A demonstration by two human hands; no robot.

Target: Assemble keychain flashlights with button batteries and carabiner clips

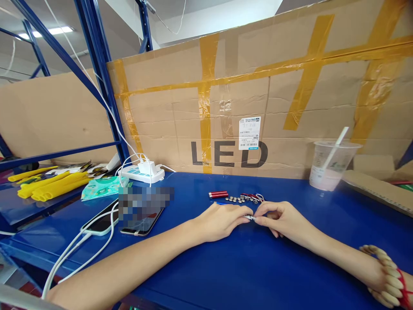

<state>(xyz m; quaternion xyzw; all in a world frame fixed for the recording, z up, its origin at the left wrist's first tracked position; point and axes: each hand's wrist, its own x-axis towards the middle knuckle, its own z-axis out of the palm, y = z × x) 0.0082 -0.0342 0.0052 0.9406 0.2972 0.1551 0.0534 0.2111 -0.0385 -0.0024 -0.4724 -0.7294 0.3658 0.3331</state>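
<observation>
My left hand (pixel 222 219) and my right hand (pixel 280 217) meet above the blue table. Between the fingertips of both is a small silvery metal piece (pixel 249 217), largely covered, so its kind does not show. The left thumb and fingers pinch its left end; the right thumb and forefinger close on its right end. Just beyond the hands lie a red metal tube (pixel 218 194) with a silver end, several small round button cells (pixel 237 199), and some red and silver parts with a pale cord loop (pixel 259 197). A blue stick-like thing (pixel 221 203) shows behind the left hand.
Two phones (pixel 146 221) and white cables (pixel 69 249) lie on the left, near a power strip (pixel 142 173), a teal packet (pixel 100 187) and yellow rolls (pixel 60 185). A plastic cup (pixel 332 165) with a straw stands at right. A large cardboard box (pixel 180 116) walls off the back.
</observation>
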